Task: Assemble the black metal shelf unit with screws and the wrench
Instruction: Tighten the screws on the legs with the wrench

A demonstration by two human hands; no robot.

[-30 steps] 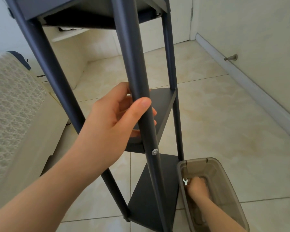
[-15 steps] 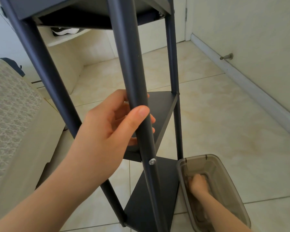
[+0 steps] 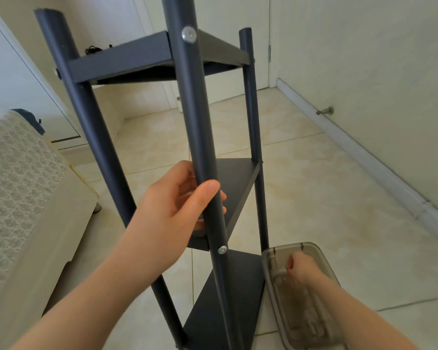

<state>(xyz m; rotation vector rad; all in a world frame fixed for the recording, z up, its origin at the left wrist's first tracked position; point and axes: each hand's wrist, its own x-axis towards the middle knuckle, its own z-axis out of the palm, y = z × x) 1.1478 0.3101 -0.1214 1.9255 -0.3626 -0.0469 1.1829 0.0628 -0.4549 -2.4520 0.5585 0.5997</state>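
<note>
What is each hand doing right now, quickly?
Left hand: closed around the front black round metal post of the shelf unit.
Right hand: fingers curled inside the smoky translucent plastic box; holding anything cannot be told.

Three poles, three shelves, one bin, two hands

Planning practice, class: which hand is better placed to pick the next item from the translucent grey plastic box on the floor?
Right. The right hand reaches inside the translucent grey plastic box; the left hand grips the black metal shelf unit's front pole.
</note>
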